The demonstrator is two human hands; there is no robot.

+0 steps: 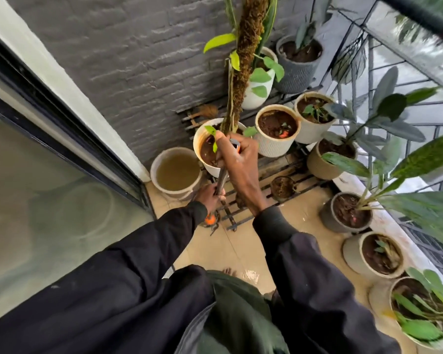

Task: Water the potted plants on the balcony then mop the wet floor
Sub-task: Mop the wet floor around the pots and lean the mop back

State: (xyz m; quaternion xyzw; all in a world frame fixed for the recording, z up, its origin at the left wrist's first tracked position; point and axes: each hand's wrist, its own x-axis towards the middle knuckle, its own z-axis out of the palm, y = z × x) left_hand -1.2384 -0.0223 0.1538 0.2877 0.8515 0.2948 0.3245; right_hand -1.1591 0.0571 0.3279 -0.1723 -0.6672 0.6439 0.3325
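A person on a balcony grips a mop [221, 177] with both hands: the right hand [238, 157] curls round its orange-capped top and the left hand [210, 196] clamps lower on the grey pole, which stands near upright, foot on the wet beige tiled floor [241, 246]. Beside it, a round white bucket [156, 162] holds murky brown water; a smooth white pot [198, 135] holds soaked soil and a mossy pole [246, 52]; a ribbed pot [271, 146] holds dark soil

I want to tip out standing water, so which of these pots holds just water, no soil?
The white pot by the sliding door, left of the moss-pole pot: it is full of murky water; the others show dark soil.
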